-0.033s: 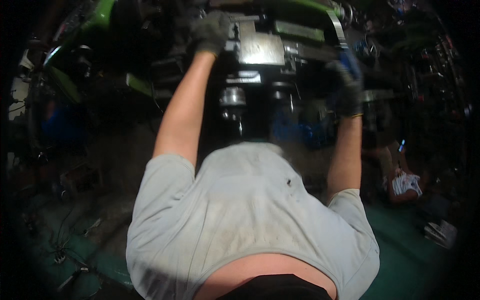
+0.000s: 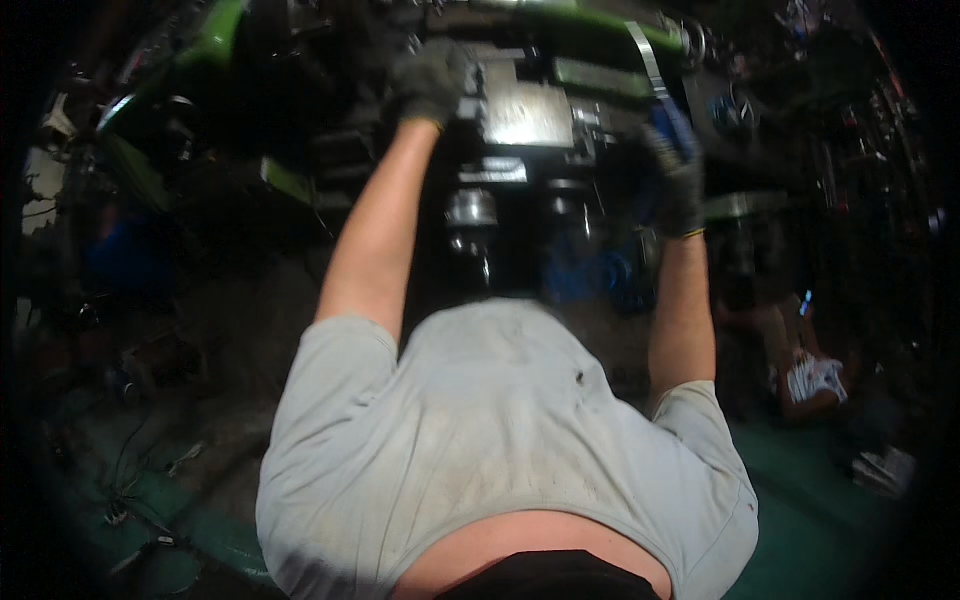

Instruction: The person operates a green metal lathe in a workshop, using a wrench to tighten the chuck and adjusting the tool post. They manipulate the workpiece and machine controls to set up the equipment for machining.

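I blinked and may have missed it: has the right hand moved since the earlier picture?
Yes. The right hand has shifted slightly left, toward the flat green bar.

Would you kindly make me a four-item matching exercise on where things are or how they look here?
Column one:
1. left gloved hand
2. right gloved hand
3. metal plate
4. T-shirt

Column two:
A. pale grey, with a small dark spot
B. at the blue end of a silver strip
C. shiny, lying between the hands
D. left of the plate

Pairs: 1-D, 2-B, 3-C, 4-A
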A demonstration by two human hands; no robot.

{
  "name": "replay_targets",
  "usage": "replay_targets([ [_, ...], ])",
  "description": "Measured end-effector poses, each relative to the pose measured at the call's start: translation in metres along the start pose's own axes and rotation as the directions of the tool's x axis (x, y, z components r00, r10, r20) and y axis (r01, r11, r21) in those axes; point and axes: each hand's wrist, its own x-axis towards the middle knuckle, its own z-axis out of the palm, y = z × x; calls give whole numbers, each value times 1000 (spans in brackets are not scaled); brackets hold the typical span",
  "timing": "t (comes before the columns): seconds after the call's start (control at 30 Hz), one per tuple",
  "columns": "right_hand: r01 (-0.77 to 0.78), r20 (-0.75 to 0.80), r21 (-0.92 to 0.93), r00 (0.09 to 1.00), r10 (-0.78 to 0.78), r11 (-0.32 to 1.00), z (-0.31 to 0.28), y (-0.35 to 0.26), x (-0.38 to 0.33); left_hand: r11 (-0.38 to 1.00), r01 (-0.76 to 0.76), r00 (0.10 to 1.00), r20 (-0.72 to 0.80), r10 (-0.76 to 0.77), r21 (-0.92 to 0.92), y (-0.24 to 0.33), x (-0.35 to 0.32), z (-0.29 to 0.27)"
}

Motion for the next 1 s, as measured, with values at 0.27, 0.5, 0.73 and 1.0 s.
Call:
replay_targets([
  [0.27, 583, 49, -608, 706, -707, 539, 173, 25, 137, 959, -95, 995, 65, 80, 266, 15, 11, -19],
  [0.5, 593, 311, -657, 776, -549, 466, 107, 74, 96, 975, 152, 987, 34, -159, 162, 35, 7, -27],
  [0.73, 102, -110, -859, 920, -376, 502, -187, 187, 128, 951, 98, 992, 46, -116, 293, 28, 0, -10],
  [1.0, -73, -91, -963, 994, -59, 260, -446, 279, 370, 841, -74, 965, 251, -75, 536, 17, 1, -14],
])
